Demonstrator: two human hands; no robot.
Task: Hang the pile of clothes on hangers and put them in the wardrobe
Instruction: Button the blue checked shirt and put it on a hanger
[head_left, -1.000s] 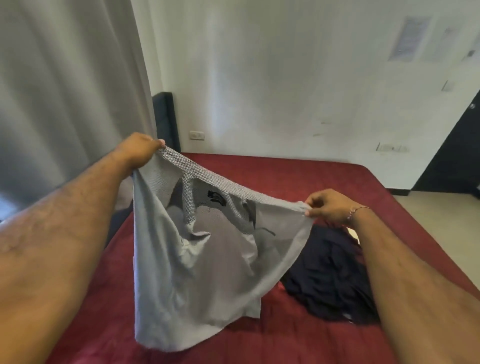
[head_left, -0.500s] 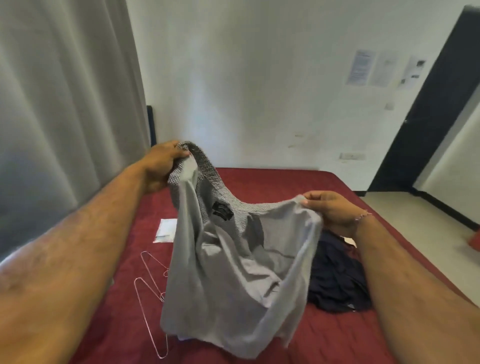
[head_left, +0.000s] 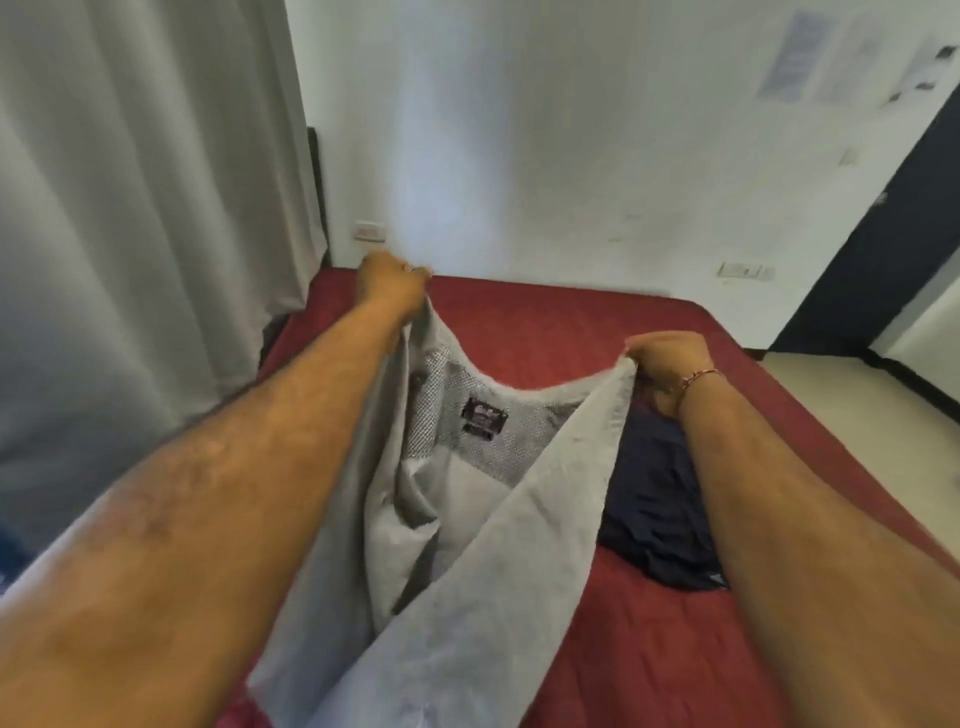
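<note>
A light grey shirt (head_left: 467, 561) with a dotted inner collar and a dark label hangs spread between my two hands above the red bed (head_left: 545, 332). My left hand (head_left: 389, 283) grips its left shoulder edge, held out far over the bed. My right hand (head_left: 665, 358) grips the right shoulder edge, lower and nearer. A dark navy garment (head_left: 654, 519) lies crumpled on the bed under my right forearm. The hangers are hidden behind the shirt.
A grey curtain (head_left: 145, 234) hangs along the left. A white wall (head_left: 545, 156) with sockets stands behind the bed. A dark door (head_left: 883, 260) and pale floor (head_left: 852, 384) lie to the right.
My hands have pulled apart and pushed forward, stretching the shirt's collar open. The view tilted down, and the wire hangers seen on the bed half a second ago are now covered by the shirt.
</note>
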